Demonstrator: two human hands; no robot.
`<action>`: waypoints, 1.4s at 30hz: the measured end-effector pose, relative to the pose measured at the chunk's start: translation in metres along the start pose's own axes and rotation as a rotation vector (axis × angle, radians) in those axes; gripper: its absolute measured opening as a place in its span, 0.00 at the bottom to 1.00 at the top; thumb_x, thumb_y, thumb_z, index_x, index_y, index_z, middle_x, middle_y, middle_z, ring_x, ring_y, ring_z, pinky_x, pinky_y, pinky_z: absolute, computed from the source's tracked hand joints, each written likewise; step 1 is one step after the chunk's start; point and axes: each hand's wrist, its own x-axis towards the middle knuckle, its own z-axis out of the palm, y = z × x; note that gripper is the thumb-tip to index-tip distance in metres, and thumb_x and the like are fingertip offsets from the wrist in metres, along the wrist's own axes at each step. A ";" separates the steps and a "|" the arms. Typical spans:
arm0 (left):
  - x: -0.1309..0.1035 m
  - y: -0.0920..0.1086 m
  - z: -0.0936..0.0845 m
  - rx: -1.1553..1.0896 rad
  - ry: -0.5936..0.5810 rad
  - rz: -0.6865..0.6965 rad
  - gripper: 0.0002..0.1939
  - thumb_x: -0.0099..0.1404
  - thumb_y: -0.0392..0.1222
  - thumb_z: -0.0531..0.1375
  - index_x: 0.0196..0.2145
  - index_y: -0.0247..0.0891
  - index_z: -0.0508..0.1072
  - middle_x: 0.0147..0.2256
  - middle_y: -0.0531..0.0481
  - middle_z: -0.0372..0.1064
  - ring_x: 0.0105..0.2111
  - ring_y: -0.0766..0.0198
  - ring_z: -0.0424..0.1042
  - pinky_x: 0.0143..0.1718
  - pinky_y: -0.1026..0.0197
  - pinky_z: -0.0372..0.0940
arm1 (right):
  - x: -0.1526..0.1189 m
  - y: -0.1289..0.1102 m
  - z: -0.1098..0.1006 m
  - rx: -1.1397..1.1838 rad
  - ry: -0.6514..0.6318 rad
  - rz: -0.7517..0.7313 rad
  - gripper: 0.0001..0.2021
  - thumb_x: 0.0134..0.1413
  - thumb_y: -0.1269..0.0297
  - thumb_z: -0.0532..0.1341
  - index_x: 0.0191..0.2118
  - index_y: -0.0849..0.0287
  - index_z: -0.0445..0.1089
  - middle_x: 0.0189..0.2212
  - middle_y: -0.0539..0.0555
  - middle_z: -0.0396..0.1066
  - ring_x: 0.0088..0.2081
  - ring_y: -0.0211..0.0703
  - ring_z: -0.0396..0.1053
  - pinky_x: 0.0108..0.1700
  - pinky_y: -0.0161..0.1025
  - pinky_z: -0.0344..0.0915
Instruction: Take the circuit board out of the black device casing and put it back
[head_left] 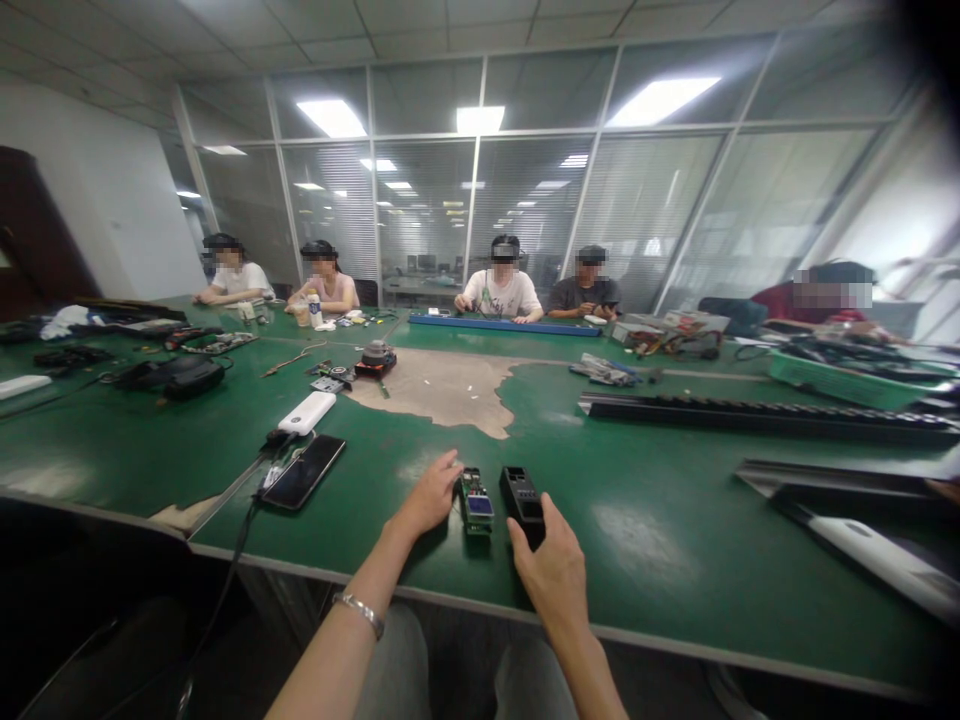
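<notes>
My left hand (430, 496) lies at the left side of a small circuit board with a display (478, 506). Its fingers stretch toward the board's far left corner; whether they touch it I cannot tell. Just right of the board lies a black plastic casing (519, 494) with openings in its face. Around the casing's near end is my right hand (553, 562), thumb on the left and fingers on the right. Both board and casing rest on the green tabletop (637, 580).
On the left lie a smartphone (306, 472), a white power bank (307, 412) with cables, and a black headset (172, 376). Long black rails (765, 416) and a green basket (840, 380) are on the right. Several people sit across the table, behind a blue bar (502, 325).
</notes>
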 end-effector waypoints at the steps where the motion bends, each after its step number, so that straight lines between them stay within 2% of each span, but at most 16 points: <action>1: 0.000 0.000 0.000 0.002 0.000 -0.002 0.19 0.67 0.31 0.49 0.53 0.35 0.70 0.61 0.39 0.57 0.60 0.56 0.58 0.62 0.50 0.55 | 0.000 -0.001 -0.001 0.005 0.012 -0.013 0.34 0.54 0.50 0.57 0.59 0.73 0.58 0.54 0.70 0.64 0.55 0.57 0.63 0.56 0.50 0.59; 7: 0.000 0.001 -0.001 -0.003 0.001 -0.005 0.19 0.67 0.32 0.49 0.53 0.34 0.70 0.61 0.38 0.57 0.61 0.55 0.58 0.62 0.50 0.55 | 0.001 -0.004 -0.006 0.015 0.013 -0.024 0.36 0.54 0.50 0.57 0.62 0.71 0.53 0.57 0.69 0.61 0.57 0.56 0.61 0.57 0.50 0.58; 12: 0.000 0.002 0.000 0.000 -0.002 -0.009 0.18 0.67 0.32 0.49 0.52 0.34 0.70 0.60 0.38 0.57 0.61 0.56 0.58 0.62 0.51 0.55 | 0.007 -0.007 -0.010 -0.027 -0.101 0.002 0.31 0.57 0.53 0.55 0.59 0.71 0.60 0.52 0.67 0.67 0.52 0.55 0.67 0.54 0.48 0.62; 16: -0.001 0.000 0.001 -0.021 0.007 -0.006 0.18 0.67 0.31 0.50 0.52 0.36 0.71 0.61 0.40 0.57 0.61 0.57 0.58 0.62 0.51 0.55 | 0.013 -0.027 -0.022 0.009 -0.081 0.052 0.30 0.56 0.50 0.55 0.57 0.69 0.63 0.51 0.66 0.69 0.50 0.55 0.69 0.52 0.47 0.63; 19: -0.002 0.000 0.001 -0.040 0.004 -0.026 0.20 0.66 0.30 0.50 0.53 0.37 0.70 0.61 0.41 0.57 0.61 0.57 0.57 0.62 0.50 0.54 | 0.016 -0.050 -0.029 0.057 -0.078 0.021 0.29 0.56 0.49 0.55 0.57 0.66 0.63 0.50 0.65 0.70 0.50 0.53 0.70 0.52 0.45 0.64; 23: -0.002 0.001 0.000 -0.059 -0.003 -0.036 0.22 0.63 0.28 0.51 0.53 0.37 0.69 0.61 0.40 0.56 0.62 0.56 0.56 0.62 0.49 0.54 | 0.017 -0.072 -0.025 0.057 -0.117 -0.026 0.28 0.57 0.51 0.55 0.57 0.66 0.63 0.50 0.65 0.70 0.50 0.53 0.70 0.51 0.45 0.64; 27: -0.002 0.003 -0.001 -0.087 0.010 -0.026 0.21 0.63 0.28 0.50 0.53 0.36 0.69 0.61 0.39 0.57 0.61 0.56 0.57 0.62 0.49 0.54 | 0.016 -0.082 -0.017 -0.004 -0.132 -0.041 0.28 0.58 0.52 0.54 0.57 0.69 0.62 0.49 0.67 0.70 0.49 0.54 0.70 0.50 0.44 0.63; 32: -0.001 0.001 0.000 -0.120 0.048 -0.036 0.25 0.64 0.29 0.50 0.58 0.36 0.63 0.61 0.39 0.56 0.61 0.57 0.56 0.63 0.49 0.54 | 0.013 -0.086 -0.011 -0.058 -0.170 -0.046 0.27 0.58 0.53 0.54 0.57 0.69 0.62 0.47 0.66 0.72 0.47 0.53 0.71 0.48 0.43 0.64; 36: -0.002 0.000 0.000 -0.144 0.071 -0.012 0.29 0.64 0.28 0.49 0.62 0.36 0.57 0.62 0.40 0.54 0.62 0.58 0.54 0.63 0.47 0.52 | 0.007 -0.084 -0.006 -0.053 -0.151 -0.078 0.26 0.58 0.55 0.54 0.57 0.67 0.62 0.47 0.65 0.72 0.47 0.52 0.70 0.48 0.43 0.63; 42: -0.002 -0.001 0.000 -0.179 0.084 0.021 0.36 0.63 0.26 0.47 0.67 0.39 0.43 0.66 0.43 0.45 0.64 0.58 0.49 0.64 0.47 0.50 | -0.005 -0.079 0.000 -0.054 -0.154 -0.089 0.25 0.59 0.56 0.53 0.57 0.67 0.60 0.47 0.65 0.71 0.48 0.52 0.69 0.47 0.43 0.63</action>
